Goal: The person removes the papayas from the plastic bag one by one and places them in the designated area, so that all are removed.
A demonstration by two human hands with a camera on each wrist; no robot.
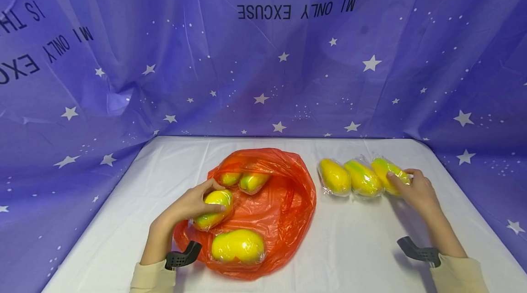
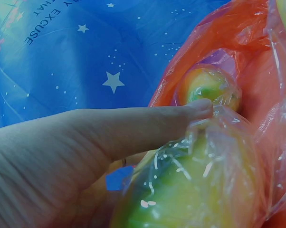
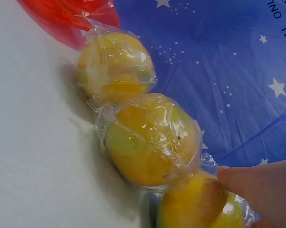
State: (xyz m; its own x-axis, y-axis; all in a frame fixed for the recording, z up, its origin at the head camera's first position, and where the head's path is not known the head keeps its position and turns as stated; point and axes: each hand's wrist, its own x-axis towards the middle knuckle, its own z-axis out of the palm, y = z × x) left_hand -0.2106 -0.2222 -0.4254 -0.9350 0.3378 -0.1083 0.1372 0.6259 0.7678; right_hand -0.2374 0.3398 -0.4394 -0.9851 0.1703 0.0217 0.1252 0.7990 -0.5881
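Observation:
My left hand (image 1: 199, 200) grips a yellow-green papaya (image 1: 213, 210) in clear plastic wrap, thumb on the near side and fingers over the far side, at the left part of an open red plastic bag (image 1: 302, 220). Another wrapped papaya (image 1: 238, 246) lies at the bag's front, and two more papayas (image 1: 252, 182) sit at its back, partly under the red film. On the right, my right hand (image 1: 420, 192) holds the rightmost papaya (image 1: 387, 172) of a row of three. Beside it lie the middle papaya (image 3: 155, 140) and the left papaya (image 1: 334, 177).
A white cloth covers the table (image 1: 354, 242). Behind it and at both sides hangs a purple-blue curtain (image 1: 263, 73) with stars and lettering. Each wrist wears a black camera mount, such as the left mount (image 1: 183, 256).

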